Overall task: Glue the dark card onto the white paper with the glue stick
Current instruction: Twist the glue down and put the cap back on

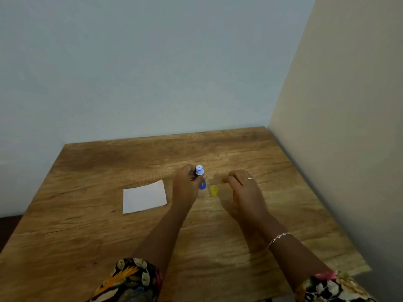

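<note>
White paper (144, 196) lies flat on the table (218, 247) left of centre frame, no card on it. Just right of it the left hand (185, 184) grips the glue stick (201, 177) upright, and a dark bit by its fingers may be the dark card, cannot tell. Yellow cap (213, 190) lies between the hands; right of centre the right hand (244, 188) hovers low, fingers loosely bent, holding nothing. Step looks like glue uncapped, none applied; next needs the card held steady, glue rubbed on, then pressed square onto the paper.
</note>
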